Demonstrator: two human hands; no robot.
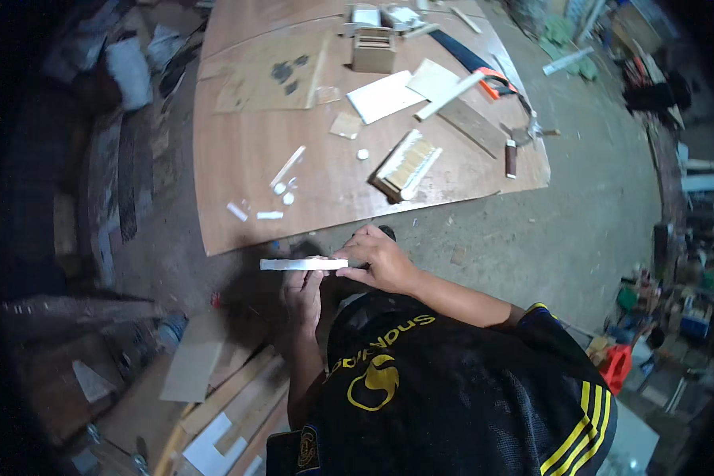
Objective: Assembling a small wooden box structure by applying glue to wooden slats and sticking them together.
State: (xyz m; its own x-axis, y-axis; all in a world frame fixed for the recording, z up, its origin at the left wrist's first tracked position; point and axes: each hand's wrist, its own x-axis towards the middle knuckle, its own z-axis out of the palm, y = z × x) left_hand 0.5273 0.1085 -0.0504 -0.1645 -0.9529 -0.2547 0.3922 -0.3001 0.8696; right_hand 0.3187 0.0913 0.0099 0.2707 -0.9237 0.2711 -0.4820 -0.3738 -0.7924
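A narrow white piece [293, 264], seen as a bright strip, lies level in front of my body, just off the table's near edge. Whether it is a thin strip or a wider board seen edge-on, I cannot tell. My left hand [301, 295] grips it from below, fingers curled up against its near side. At its right end, my right hand [382, 260] pinches it between thumb and fingers. Closest on the table are small white strips [270, 215], white discs [288, 198] and a small slatted wooden box [407, 165].
The wooden table [246, 174] carries a white panel [385, 97], a plank [472, 127], an orange-handled saw [460, 54], a hammer [512, 159] and a small wooden box [373, 51]. Boards [230, 412] lean at lower left. A red container [615, 369] stands among clutter at right.
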